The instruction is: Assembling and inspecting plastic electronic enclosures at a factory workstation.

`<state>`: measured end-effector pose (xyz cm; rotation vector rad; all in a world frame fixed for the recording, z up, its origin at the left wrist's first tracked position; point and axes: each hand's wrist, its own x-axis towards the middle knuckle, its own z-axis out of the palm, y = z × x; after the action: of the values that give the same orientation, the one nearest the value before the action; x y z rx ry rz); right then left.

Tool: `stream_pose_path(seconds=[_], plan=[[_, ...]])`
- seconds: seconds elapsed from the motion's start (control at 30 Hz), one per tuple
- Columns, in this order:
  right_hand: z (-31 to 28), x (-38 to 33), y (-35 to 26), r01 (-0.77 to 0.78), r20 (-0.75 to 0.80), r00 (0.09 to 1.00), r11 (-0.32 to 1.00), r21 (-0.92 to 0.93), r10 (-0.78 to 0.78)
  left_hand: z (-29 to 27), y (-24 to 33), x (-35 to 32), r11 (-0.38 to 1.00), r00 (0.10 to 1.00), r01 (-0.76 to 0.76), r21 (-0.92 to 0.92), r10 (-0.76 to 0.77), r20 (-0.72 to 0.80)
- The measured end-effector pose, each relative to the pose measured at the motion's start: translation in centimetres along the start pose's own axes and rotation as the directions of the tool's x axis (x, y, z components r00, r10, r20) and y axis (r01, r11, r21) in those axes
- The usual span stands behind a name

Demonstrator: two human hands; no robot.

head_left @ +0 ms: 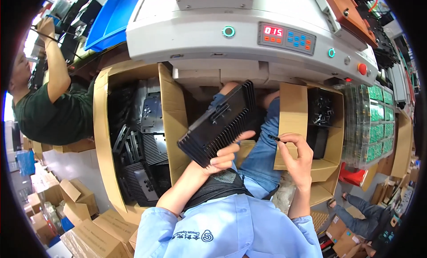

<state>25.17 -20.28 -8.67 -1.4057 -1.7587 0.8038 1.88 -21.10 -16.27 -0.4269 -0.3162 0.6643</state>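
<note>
My left hand (225,156) is closed around the lower edge of a black finned heat sink (218,122), held tilted above my lap. Small black fittings sit on its flat face. To the right, apart from it, my right hand (297,156) pinches a small black part (274,137) between thumb and fingertips; its exact kind is too small to tell. On the left, an open cardboard box (103,138) contains several black finned housings (153,149). Another open cardboard box (293,120), beside my right hand, holds small black parts (323,110) with shiny bits.
A grey-white machine (195,44) with a control panel (288,38) and a red button (362,69) spans the front. Clear trays of green circuit boards (376,124) stand at right. A blue bin (113,22) sits far left, near a co-worker (49,98). Cardboard cartons (93,235) crowd the lower left.
</note>
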Motion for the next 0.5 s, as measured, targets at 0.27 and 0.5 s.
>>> stream_pose_path(seconds=[0.27,0.5], plan=[[2.0,2.0,-3.6,0.188,-0.067,0.981,0.980,0.059,-0.184,-0.1,-2.0,-0.5,0.999,0.995,0.035,0.005,-0.034,-0.097],[3.6,3.3,-3.6,0.364,-0.085,0.920,0.913,-0.182,-0.384,-1.1,-3.4,-1.1,0.998,0.956,-0.015,0.065,0.033,-0.292]])
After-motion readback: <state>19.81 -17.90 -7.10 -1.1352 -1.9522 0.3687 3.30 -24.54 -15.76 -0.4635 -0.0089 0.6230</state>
